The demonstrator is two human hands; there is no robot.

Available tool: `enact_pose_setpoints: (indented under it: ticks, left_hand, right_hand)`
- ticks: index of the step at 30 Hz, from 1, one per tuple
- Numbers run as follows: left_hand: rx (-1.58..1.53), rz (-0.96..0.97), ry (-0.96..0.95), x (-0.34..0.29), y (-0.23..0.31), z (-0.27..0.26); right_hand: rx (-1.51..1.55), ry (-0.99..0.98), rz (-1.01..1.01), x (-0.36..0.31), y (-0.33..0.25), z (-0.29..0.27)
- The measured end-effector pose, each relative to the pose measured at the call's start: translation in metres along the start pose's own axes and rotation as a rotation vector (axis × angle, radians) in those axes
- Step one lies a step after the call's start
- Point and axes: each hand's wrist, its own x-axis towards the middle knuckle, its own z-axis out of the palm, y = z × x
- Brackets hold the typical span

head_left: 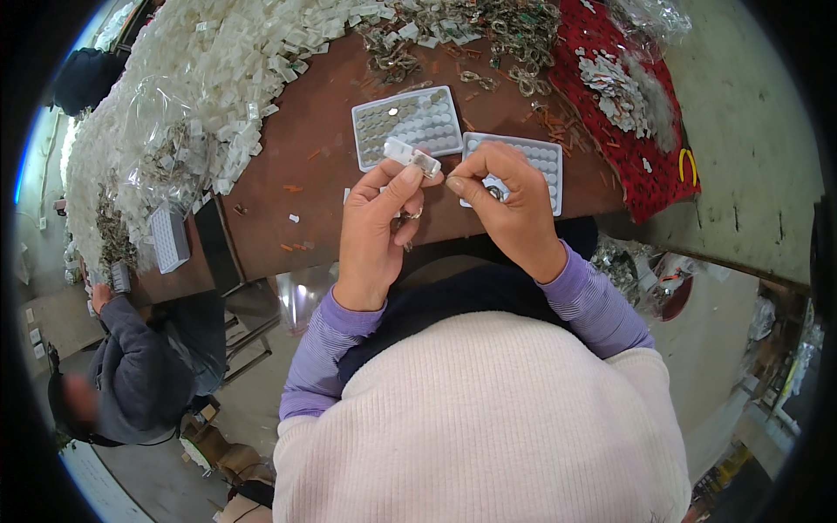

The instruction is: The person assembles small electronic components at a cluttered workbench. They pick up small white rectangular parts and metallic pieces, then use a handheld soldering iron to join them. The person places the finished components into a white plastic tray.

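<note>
My left hand point(373, 228) is closed around a small white plastic case point(400, 152), gripped between thumb and fingertips. A greyish part shows at the end of the case by the thumb, and some small shiny bits show under the curled fingers. Just to the right, my right hand point(516, 199) is pinched, thumb against forefinger, close to the case. Whatever sits in that pinch is too small to make out. A small round shiny thing point(495, 188) shows within the right hand's curled fingers. Both hands are raised over the table's near edge, in front of two trays.
A white tray of round silvery cells point(410, 122) and a second white tray point(547, 166) lie on the brown table point(288, 157). White plastic pieces point(218, 52) heap up at left. Orange strips point(558, 131), coiled wires point(523, 35) and yellow-handled tool point(689, 166) lie right. A person point(131, 375) works at left.
</note>
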Motion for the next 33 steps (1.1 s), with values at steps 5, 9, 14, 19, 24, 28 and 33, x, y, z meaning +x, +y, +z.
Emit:
enact_pose_setpoints:
  ticks: [5, 9, 14, 19, 24, 28, 33]
  left_hand:
    - [0.221, -0.028, 0.002, 0.003, -0.002, -0.01]
    - [0.158, 0.02, -0.081, 0.003, -0.005, -0.012]
    - [0.017, 0.041, 0.0, 0.022, 0.011, -0.031]
    - [-0.046, 0.058, -0.013, 0.032, 0.022, -0.04]
    - [-0.074, 0.004, 0.007, 0.029, 0.017, -0.037]
    - [-0.046, 0.028, 0.009, 0.026, 0.015, -0.034]
    - [0.051, 0.083, 0.005, 0.022, 0.007, -0.014]
  right_hand:
    - [-0.283, 0.089, -0.438, 0.013, -0.004, 0.0]
    - [-0.406, -0.016, -0.479, 0.017, -0.004, 0.003]
    - [-0.055, -0.011, -0.077, 0.066, 0.026, -0.004]
    - [-0.334, -0.127, -0.314, 0.115, 0.071, -0.004]
    - [-0.518, -0.154, -0.463, 0.116, 0.073, 0.002]
    - [-0.361, -0.186, -0.362, 0.114, 0.046, -0.001]
    - [-0.003, -0.102, -0.264, 0.071, 0.003, -0.008]
